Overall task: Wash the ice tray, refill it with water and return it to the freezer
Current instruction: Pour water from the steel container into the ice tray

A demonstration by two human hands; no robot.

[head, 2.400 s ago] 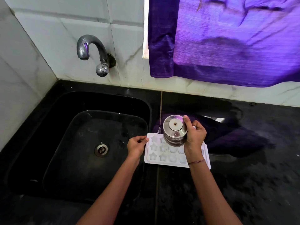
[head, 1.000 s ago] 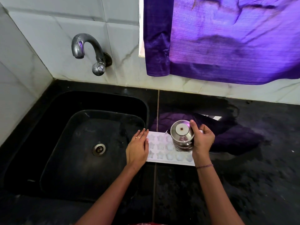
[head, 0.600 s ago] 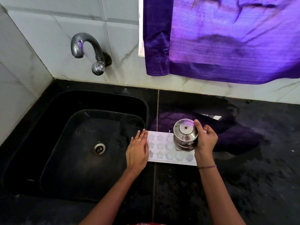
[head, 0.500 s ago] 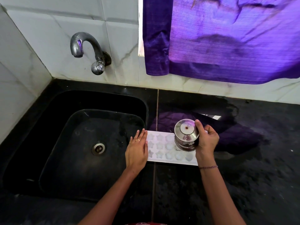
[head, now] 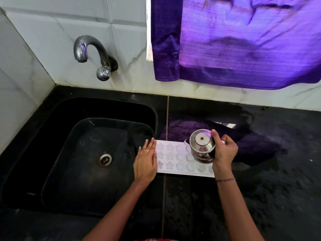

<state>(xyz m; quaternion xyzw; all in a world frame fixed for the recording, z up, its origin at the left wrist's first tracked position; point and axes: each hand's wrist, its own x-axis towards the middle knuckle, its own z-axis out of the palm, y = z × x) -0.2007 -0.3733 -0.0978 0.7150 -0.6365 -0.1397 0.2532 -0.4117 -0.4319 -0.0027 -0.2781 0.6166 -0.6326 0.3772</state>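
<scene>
White ice tray (head: 175, 160) sits flat on the black countertop (head: 260, 197), just right of the black sink (head: 86, 153), long side running left-right; star and round moulds visible. Left hand (head: 145, 162) lies flat, fingers extended and together, palm down on the tray's left end, gripping nothing; ring on one finger. Right hand (head: 224, 152) is wrapped around a small glass jug with a steel lid (head: 202, 146), held over the right part of the tray, spout side pointing left. Can't tell if water is coming out. Thread bracelet (head: 225, 180) on the right wrist. Steel tap (head: 93, 56) on the tiled wall above the sink, no flow visible. Purple curtain (head: 243, 40) hangs upper right, its reflection on the wet counter behind the tray.
</scene>
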